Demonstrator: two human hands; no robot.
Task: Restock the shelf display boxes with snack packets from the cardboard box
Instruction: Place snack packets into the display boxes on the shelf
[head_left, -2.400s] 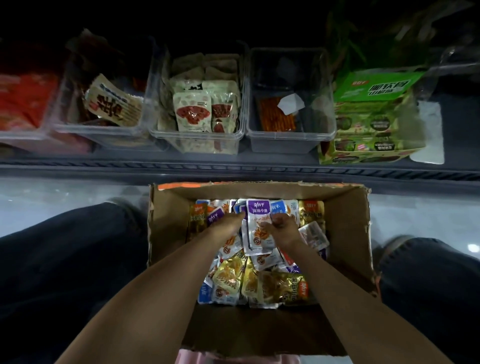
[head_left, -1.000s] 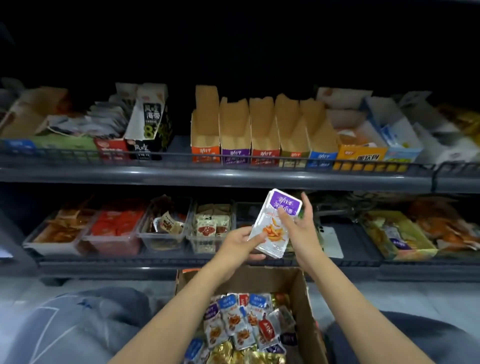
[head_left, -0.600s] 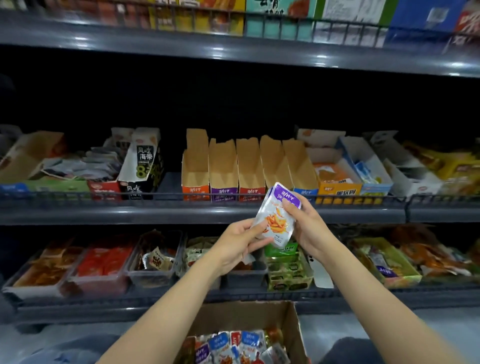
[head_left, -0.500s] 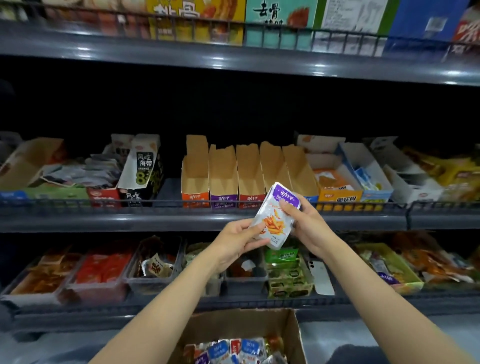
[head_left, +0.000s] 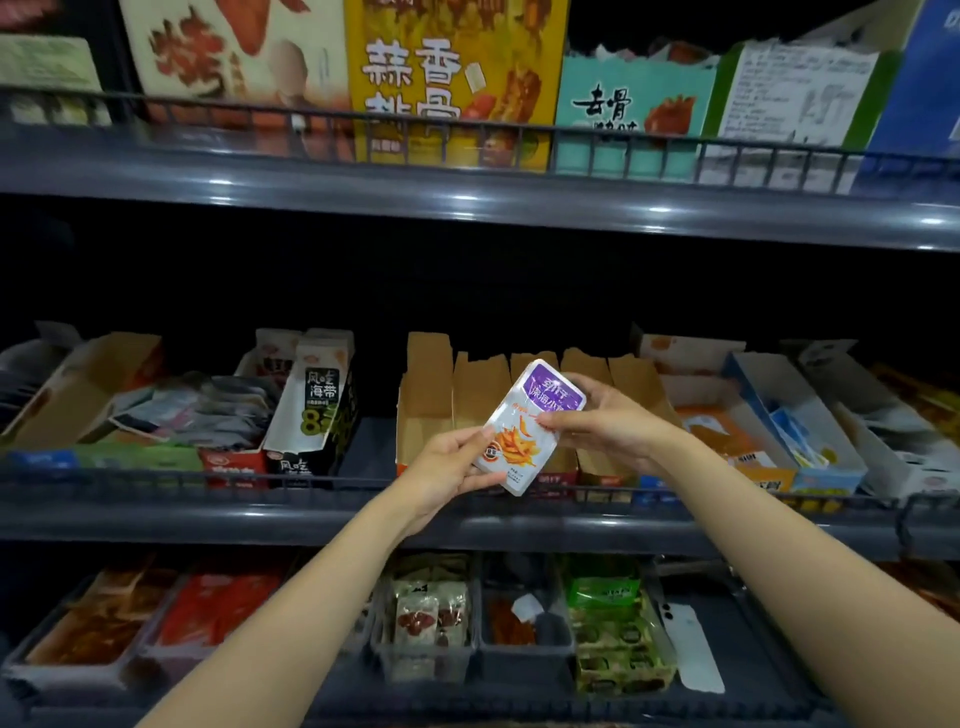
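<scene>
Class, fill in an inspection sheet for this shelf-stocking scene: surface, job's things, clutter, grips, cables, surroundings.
surface: middle shelf, dark metal with wire rail.
job's things: purple-topped snack packet held in front of the brown display boxes, which look empty.
clutter: loose packets heaped at left.
grips: left hand and right hand both pinch the packet.
cables: nothing seen.
surroundings: large cartons above, clear bins below.

Glossy plastic packet (head_left: 530, 426); matt brown cardboard boxes (head_left: 470, 400); shiny metal shelf (head_left: 311, 519).
</scene>
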